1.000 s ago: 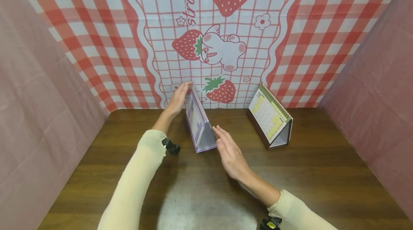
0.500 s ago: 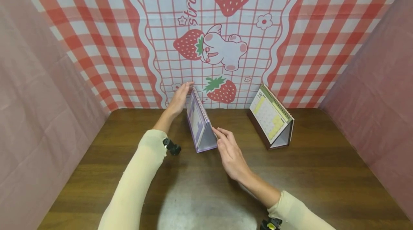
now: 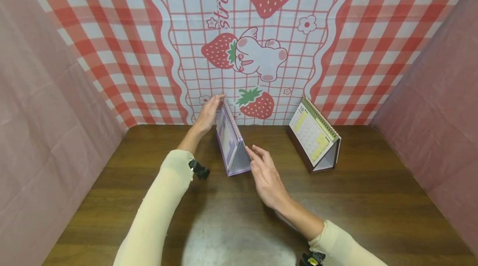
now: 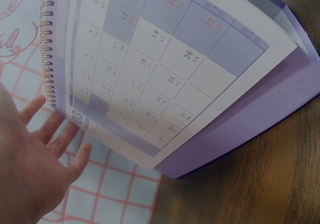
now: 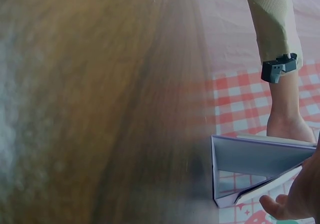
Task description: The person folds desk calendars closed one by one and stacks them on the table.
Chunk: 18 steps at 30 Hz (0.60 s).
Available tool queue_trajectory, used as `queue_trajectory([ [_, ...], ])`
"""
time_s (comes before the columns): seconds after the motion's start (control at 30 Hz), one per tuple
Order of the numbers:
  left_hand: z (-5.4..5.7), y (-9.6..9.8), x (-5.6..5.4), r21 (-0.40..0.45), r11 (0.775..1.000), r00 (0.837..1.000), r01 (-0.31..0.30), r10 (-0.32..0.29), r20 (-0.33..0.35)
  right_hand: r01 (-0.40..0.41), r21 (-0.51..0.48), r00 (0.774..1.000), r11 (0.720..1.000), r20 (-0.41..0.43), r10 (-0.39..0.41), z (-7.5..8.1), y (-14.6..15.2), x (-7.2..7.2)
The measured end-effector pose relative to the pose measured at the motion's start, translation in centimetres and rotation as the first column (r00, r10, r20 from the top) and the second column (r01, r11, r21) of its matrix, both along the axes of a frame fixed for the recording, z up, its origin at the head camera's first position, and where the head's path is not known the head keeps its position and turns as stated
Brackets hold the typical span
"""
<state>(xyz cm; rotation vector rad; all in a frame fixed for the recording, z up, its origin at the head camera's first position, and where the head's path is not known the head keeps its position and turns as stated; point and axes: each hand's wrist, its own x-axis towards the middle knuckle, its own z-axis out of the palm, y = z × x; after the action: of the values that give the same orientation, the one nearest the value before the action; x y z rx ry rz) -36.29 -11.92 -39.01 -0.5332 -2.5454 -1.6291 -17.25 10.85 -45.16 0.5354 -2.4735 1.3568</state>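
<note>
A purple desk calendar [image 3: 228, 143] with a spiral-bound top stands upright like a tent on the table. My left hand [image 3: 206, 117] is at its far end, fingers extended by the upper corner; in the left wrist view the calendar page [image 4: 135, 78] shows "03" beside those fingers. At the near end, my right hand [image 3: 268, 181] holds its fingers straight, tips at the calendar's right-hand edge. The right wrist view shows the hollow triangular end of the calendar [image 5: 260, 151] with part of my right hand [image 5: 302, 194] beside it. Exact contact of either hand is hard to tell.
A second desk calendar [image 3: 313, 135], green and yellow with a dark base, stands to the right on the brown wooden table [image 3: 358, 208]. Behind rises a red checked strawberry cloth [image 3: 257, 71]. Pink cloth walls [image 3: 48, 104] flank both sides.
The right hand's fingers shift very slightly at the calendar's near end. The left hand and both calendars look unmoved; the head view has drifted a little.
</note>
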Motion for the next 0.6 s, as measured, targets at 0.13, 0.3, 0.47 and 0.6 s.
queue_trajectory([
  [0.13, -0.02, 0.04, -0.06, 0.006, 1.0, 1.0, 0.0, 0.0, -0.002, 0.006, -0.001, 1.0, 1.0, -0.007, -0.006, 0.01, -0.07, 0.04],
  [0.3, -0.02, 0.05, -0.1, 0.011, 1.0, 1.0, 0.003, -0.003, 0.003, 0.012, -0.006, 1.0, 1.0, -0.006, -0.012, 0.03, -0.08, 0.06],
  [0.47, 0.13, 0.05, -0.1, 0.01, 1.0, 1.0, 0.003, -0.003, 0.02, 0.018, -0.008, 1.0, 1.0, -0.003, -0.018, 0.08, -0.1, 0.0],
  [0.6, 0.35, 0.14, -0.17, 0.001, 1.0, 1.0, 0.003, -0.003, 0.029, 0.026, -0.012, 1.0, 1.0, 0.003, -0.026, 0.14, -0.14, -0.12],
])
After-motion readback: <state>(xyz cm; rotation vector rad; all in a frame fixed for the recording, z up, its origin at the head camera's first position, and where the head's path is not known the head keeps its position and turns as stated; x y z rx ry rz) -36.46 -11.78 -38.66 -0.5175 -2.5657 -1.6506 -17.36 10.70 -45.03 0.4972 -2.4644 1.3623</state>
